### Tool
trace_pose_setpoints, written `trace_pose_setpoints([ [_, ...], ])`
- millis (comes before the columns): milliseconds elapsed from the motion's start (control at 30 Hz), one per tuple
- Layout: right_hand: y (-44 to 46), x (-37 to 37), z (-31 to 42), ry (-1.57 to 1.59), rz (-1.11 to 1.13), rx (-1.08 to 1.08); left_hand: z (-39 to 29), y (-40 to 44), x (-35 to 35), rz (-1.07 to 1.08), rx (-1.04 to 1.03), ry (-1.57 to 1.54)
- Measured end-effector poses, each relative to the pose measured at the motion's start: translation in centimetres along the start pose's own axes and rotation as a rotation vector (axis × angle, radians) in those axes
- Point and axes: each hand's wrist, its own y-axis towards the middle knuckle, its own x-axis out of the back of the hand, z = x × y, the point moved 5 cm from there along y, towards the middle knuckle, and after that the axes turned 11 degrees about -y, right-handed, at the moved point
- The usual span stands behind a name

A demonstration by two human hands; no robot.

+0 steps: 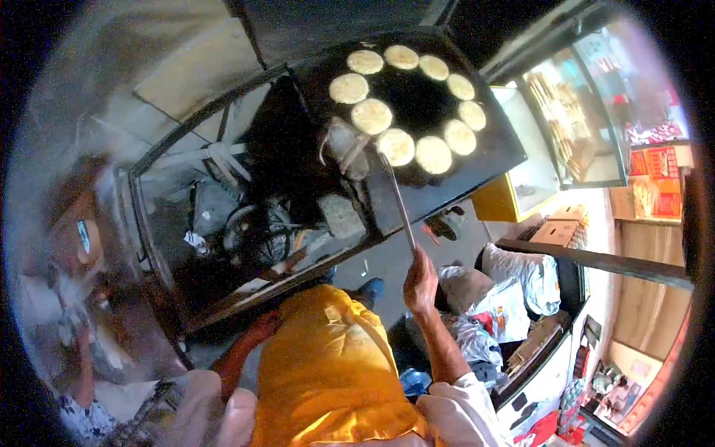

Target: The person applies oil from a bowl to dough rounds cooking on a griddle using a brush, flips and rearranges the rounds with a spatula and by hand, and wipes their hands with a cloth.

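My right hand (421, 283) closes round the rod (402, 203); left hand (264, 326), I can't tell. Soft-looking flatbreads (434, 155) want support underneath.

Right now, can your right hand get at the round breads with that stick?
Probably yes. The right hand grips the long stick, and its far end seems to meet the edge of one round bread. Nothing seems to block the way over the dark griddle.
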Motion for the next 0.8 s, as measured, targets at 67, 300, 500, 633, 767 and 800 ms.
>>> trace_pose_setpoints([
  [67,-2.7,-0.3,-2.0,-0.042,0.055,-0.122,4.3,6.3,0.1,0.016,-0.464,0.18],
  [300,-1.3,1.7,-2.5,-0.019,-0.056,-0.329,-9.1,0.8,-1.8,0.103,-0.403,0.044],
  [500,-5.6,3.6,-2.8,0.005,-0.222,-0.283,-11.6,-0.9,-3.9,0.195,-0.392,0.127],
  [633,-10.8,3.4,-6.1,0.149,-0.13,-0.489,-12.4,-0.8,-4.5,0.151,-0.379,0.121],
  [767,-17.8,6.0,-10.6,0.565,-0.299,-0.822,-13.3,-0.6,-6.5,0.07,-0.19,0.195],
  [800,-20.5,6.8,-12.1,0.66,-0.346,-0.926,-13.1,-0.3,-6.9,0.035,-0.11,0.153],
])
